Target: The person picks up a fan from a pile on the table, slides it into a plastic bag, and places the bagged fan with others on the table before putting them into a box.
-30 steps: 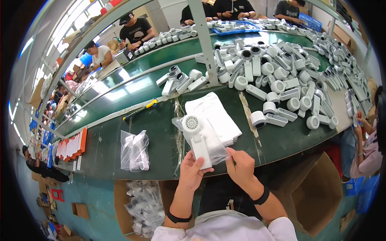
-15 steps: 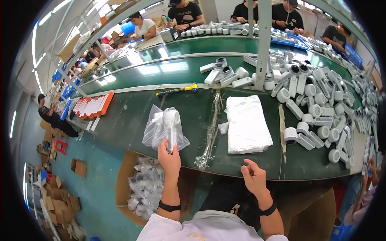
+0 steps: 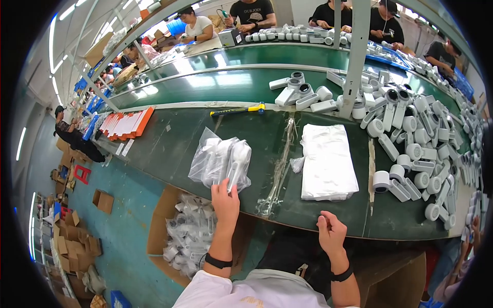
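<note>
My left hand (image 3: 226, 203) has its fingertips closed around the handle end of a white handheld device with a round head (image 3: 239, 156). That device lies in clear plastic on the green table, beside another bagged device (image 3: 218, 156). My right hand (image 3: 334, 233) is at the table's front edge with its fingers half curled, thumb apart, and nothing seen in it. Just beyond it sits a stack of white plastic bags (image 3: 329, 164), with a crumpled bit of film at its left side.
Many loose white devices (image 3: 411, 138) are heaped on the right. A yellow-and-black hammer-like tool (image 3: 237, 110) and orange-and-white card pieces (image 3: 126, 123) lie farther back. A carton (image 3: 159, 226) of bagged devices stands below the table's edge. A metal post (image 3: 356, 66) rises behind; co-workers sit beyond the conveyor.
The device in my left hand has been lowered beside the other bagged one, so both now lie side by side. My right hand's fingers have curled slightly. The whole view has shifted a little.
</note>
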`<state>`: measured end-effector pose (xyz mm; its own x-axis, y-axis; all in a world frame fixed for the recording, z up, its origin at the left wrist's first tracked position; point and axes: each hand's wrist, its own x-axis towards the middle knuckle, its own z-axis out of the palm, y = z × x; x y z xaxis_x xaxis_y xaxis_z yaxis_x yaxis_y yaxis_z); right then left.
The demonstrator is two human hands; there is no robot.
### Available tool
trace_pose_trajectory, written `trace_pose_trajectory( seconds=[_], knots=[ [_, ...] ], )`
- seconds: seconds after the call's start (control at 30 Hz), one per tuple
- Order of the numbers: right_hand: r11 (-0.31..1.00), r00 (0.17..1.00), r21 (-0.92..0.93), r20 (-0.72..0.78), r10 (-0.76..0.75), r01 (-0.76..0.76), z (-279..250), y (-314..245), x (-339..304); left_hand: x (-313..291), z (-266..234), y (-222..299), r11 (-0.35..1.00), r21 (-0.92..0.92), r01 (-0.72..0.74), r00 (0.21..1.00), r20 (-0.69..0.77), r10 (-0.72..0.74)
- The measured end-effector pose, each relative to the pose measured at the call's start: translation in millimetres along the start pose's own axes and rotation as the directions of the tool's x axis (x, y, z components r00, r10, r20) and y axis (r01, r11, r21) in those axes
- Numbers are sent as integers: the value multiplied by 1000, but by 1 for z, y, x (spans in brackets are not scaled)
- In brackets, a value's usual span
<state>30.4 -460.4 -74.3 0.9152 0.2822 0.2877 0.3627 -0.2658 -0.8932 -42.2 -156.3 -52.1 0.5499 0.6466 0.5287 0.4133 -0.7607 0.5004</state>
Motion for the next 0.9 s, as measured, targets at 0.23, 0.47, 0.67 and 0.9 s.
trace_pose_trajectory(
  seconds=[0.23,0.47,0.67,0.9],
  knots=[
    [999,995,40,-95,3,1,0,3,-2,20,-20,1,985,163,-52,999,12,50],
    [999,994,-3,-96,-47,47,3,3,1,70,-23,6,829,498,-254,966,84,246],
    [999,994,13,-104,-32,33,3,1,0,78,-22,-14,958,285,-38,883,459,-102],
    [999,992,15,-123,-31,33,3,2,-3,90,-7,-57,934,356,-23,966,249,-71]
  ],
)
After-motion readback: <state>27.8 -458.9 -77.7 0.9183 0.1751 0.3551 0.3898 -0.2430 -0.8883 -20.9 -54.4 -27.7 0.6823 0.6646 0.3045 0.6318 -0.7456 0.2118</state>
